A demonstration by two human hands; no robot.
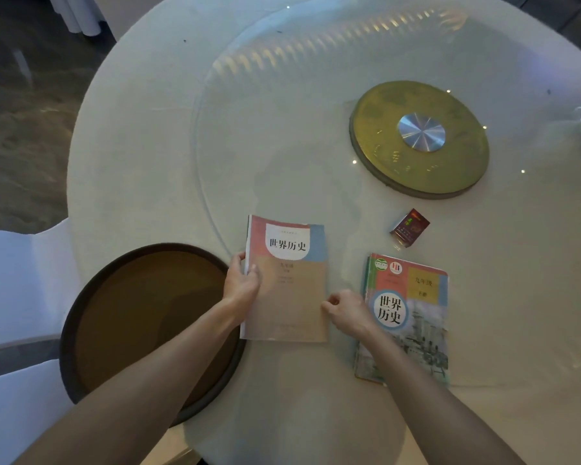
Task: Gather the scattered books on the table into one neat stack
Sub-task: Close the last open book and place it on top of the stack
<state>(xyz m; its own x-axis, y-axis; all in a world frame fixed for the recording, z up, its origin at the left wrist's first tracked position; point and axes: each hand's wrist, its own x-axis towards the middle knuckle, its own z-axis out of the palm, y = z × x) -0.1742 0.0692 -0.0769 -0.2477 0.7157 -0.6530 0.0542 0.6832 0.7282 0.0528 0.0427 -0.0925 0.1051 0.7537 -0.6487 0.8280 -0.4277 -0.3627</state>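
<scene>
A pink and tan history book lies near the table's front edge, cover up. My left hand grips its left spine edge, thumb on the cover. My right hand rests at the book's right edge with its fingers curled; whether it pinches the cover is unclear. Just to the right lies a small stack of books, topped by a history book with a blue circle and a city picture. My right wrist crosses the stack's left edge.
A round dark-rimmed brown tray sits at the front left, partly under my left forearm. A small red box lies beyond the stack. A gold turntable hub sits under the glass lazy Susan. A white-covered chair stands at left.
</scene>
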